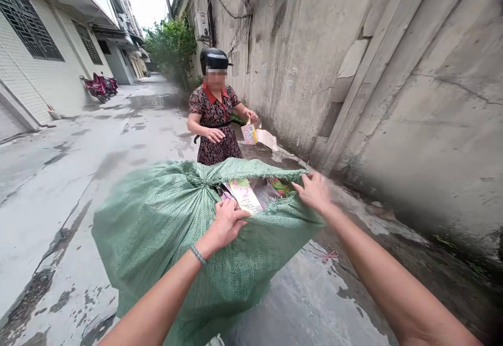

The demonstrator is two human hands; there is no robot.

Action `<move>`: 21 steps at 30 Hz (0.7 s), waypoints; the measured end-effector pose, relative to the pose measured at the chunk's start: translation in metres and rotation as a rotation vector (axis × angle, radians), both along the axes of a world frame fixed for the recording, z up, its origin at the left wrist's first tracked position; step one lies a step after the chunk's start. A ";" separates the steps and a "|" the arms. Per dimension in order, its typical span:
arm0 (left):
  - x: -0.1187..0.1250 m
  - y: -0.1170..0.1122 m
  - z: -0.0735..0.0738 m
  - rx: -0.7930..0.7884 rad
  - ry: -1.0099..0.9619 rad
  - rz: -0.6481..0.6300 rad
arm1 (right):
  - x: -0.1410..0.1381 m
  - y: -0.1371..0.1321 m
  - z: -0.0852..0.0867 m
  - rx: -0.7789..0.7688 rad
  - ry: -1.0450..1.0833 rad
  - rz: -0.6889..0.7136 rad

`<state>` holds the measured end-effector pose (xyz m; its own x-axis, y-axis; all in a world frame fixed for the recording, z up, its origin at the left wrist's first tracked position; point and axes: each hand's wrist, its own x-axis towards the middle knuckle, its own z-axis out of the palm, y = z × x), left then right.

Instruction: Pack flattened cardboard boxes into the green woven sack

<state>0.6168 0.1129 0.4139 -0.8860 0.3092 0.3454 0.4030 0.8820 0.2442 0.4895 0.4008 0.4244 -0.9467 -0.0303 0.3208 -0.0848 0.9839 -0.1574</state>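
Note:
A big green woven sack (157,231) stands in front of me, stuffed full, its mouth partly open at the top right. Colourful flattened cartons and paper (247,194) show inside the opening. My left hand (228,223), with a bead bracelet at the wrist, is closed on the near edge of the sack's mouth. My right hand (314,191) grips the far right edge of the mouth, fingers curled over the fabric.
A person in a dark helmet and patterned dress (215,115) stands just behind the sack, holding a small carton (250,131). A high concrete wall (393,84) runs along the right. The wet alley (58,178) stretches left; parked scooters (101,86) stand by the buildings.

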 end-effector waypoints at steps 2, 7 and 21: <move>0.000 -0.001 -0.002 0.016 0.008 -0.016 | -0.002 0.004 -0.002 0.011 -0.017 0.003; -0.001 -0.001 -0.007 0.033 0.016 -0.033 | -0.002 0.009 -0.005 0.016 -0.018 -0.004; 0.004 -0.012 -0.009 0.050 0.011 -0.058 | 0.001 0.004 -0.012 -0.042 -0.047 0.057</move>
